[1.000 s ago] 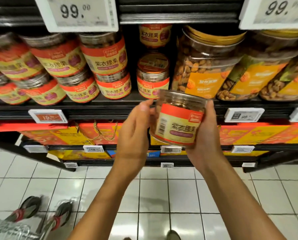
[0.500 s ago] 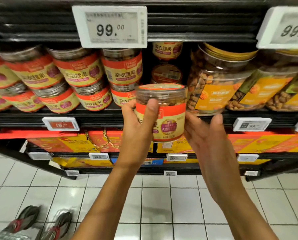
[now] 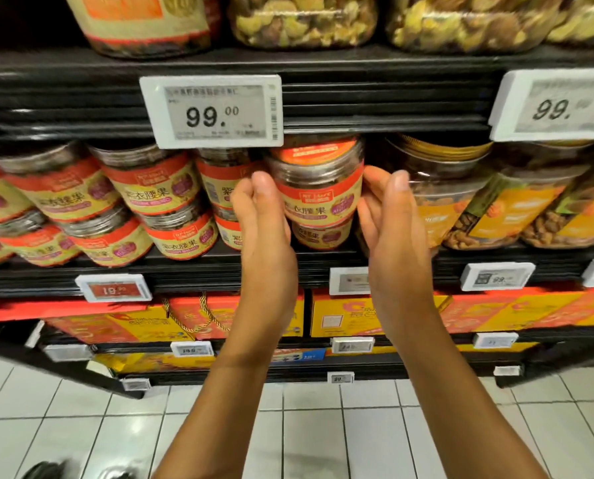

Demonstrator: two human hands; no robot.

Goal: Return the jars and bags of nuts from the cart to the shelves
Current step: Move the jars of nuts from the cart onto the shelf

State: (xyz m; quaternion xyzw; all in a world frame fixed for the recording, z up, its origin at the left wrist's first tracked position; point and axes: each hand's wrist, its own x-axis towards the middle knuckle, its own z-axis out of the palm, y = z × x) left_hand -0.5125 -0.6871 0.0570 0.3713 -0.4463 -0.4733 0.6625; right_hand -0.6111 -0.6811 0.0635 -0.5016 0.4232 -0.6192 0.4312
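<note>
- Cupped close with the left hand [image 3: 264, 233] beside the jar [image 3: 319, 191] — gripping or merely near, cannot tell.
- Sitting upright atop another jar [image 3: 321, 234] on the shelf [image 3: 185, 267].
- Touching its right side with the relaxed right hand [image 3: 392, 233].

Both hands up at middle shelf [image 3: 185, 267]; left hand [image 3: 264, 236] and right hand [image 3: 392, 229] flank a red-label jar [image 3: 318, 188], fingers fairly straight, tips at its sides, firm contact unclear; jar upright, stacked on a matching lower jar [image 3: 323, 233]; more matching jars [image 3: 150, 188] in two tiers to the left; bigger orange-label nut jars [image 3: 437, 202] just beside on the right; price tag [image 3: 212, 112] reading 99.00 on shelf edge above; gift boxes [image 3: 116, 323] below; tiled floor [image 3: 323, 437].
</note>
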